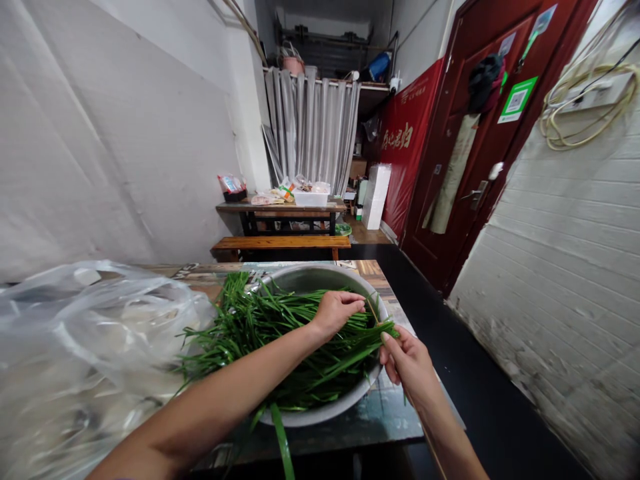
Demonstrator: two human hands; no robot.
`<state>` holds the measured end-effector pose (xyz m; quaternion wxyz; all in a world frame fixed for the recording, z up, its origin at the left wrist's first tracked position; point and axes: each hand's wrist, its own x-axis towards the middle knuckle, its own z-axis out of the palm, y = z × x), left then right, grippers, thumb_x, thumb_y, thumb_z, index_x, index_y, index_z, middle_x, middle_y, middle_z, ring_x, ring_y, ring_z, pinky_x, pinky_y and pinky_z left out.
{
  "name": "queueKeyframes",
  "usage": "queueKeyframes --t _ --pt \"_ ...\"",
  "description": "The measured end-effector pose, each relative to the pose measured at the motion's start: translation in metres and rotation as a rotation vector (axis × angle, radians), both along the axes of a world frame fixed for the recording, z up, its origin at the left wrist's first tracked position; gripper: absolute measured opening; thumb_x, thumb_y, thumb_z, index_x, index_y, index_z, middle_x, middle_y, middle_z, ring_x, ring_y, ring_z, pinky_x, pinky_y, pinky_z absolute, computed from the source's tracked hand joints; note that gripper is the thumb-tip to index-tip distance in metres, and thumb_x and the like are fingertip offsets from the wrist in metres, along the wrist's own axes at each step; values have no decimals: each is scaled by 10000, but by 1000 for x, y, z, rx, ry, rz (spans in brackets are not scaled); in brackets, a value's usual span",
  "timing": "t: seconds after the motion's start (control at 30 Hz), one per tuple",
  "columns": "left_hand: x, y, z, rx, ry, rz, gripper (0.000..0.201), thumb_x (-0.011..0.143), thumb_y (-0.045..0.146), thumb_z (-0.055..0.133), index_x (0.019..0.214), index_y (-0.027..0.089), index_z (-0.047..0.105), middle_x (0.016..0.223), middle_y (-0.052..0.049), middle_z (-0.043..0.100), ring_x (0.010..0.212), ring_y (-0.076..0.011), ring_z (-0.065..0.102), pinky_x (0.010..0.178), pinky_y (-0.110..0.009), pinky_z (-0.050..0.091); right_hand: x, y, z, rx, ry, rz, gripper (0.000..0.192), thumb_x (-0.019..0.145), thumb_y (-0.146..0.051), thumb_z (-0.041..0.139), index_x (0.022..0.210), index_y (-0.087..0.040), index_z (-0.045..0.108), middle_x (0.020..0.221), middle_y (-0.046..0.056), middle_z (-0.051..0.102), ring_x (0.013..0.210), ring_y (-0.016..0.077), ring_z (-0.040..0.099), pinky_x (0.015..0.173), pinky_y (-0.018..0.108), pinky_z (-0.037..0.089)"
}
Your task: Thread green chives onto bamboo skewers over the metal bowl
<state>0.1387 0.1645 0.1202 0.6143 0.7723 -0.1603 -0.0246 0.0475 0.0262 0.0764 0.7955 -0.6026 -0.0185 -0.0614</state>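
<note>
- Here you are at the patchwork-patterned counter (383, 415), your right hand (407, 357) grasping the end of a bunch of long, flat green leaves (260, 327) at the basin's right rim.
- Your left hand (333, 312) is pinched, as far as shows, on the upper end of a thin tan strand (373, 311) that runs down to the gathered leaf ends.
- Watch that strand: pull sharply and it could snap, or cut into the leaves and bruise them.
- Loosen the right grip too soon and the bunch could fan apart, since the leaves look slick and lie loosely crossed.
- Leaves spill past the left rim, and one long leaf (283, 440) hangs over the near edge; a sweeping forearm (yours reaches right across the pile) could drag some out.
- Now the containers: the wide, round grey metal basin (320, 419) holds most of the leaves, heaped up to its rim.
- To its left, a big, crumpled clear plastic bag (115, 333) bulges with something pale, too blurred to name.
- Further off, on a dark-framed wooden counter (280, 208), a white rectangular plastic tub (311, 199) carries small mixed items you can't make out from here.
</note>
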Motion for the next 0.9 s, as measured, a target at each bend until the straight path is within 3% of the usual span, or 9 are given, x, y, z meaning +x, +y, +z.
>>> queueKeyframes --t 0.1,0.37,0.57,0.67,0.77,0.83,0.9 --pt "2 2 -3 2 -51 -53 261 669 235 610 875 95 691 844 -85 694 811 -183 632 786 -266 470 -1 1 2 30 -9 4 241 784 -391 579 820 -160 520 507 -47 550 251 27 362 260 138 214" --pt "5 3 -8 9 -147 -125 263 716 192 557 932 106 679 861 -75 693 830 -173 633 802 -263 470 -5 2 6 106 -11 46 314 784 -392 581 988 -159 527 533 -47 550 279 34 378 271 134 254" --pt "-3 7 -4 197 -309 -273 221 758 210 534 888 145 701 846 -69 693 770 -154 621 739 -228 453 -6 2 6 157 14 48 415 764 -424 595 1082 -181 486 536 -48 551 281 46 375 275 142 253" --pt "-9 13 3 274 -346 -444 212 755 197 538 878 171 708 856 -62 692 774 -148 609 762 -224 434 -7 1 4 145 5 73 339 779 -413 582 1017 -182 513 536 -51 537 277 35 361 275 136 225" --pt "-5 26 19 322 -233 -583 249 721 183 562 932 196 695 920 -36 683 849 -152 603 780 -206 423 -11 0 1 99 5 65 267 770 -412 593 880 -175 536 532 -52 525 270 28 350 275 143 204" --pt "4 36 30 366 -138 -618 303 696 178 572 980 213 675 954 -15 675 883 -153 596 769 -192 421 -14 -1 -1 77 13 39 253 768 -406 598 867 -182 535 530 -55 525 272 29 351 281 149 208" --pt "17 41 34 419 -113 -567 305 692 187 565 975 208 677 942 -12 678 863 -152 600 741 -184 421 -18 -1 -3 67 27 20 251 775 -398 593 900 -188 539 530 -56 523 281 30 350 289 152 216"
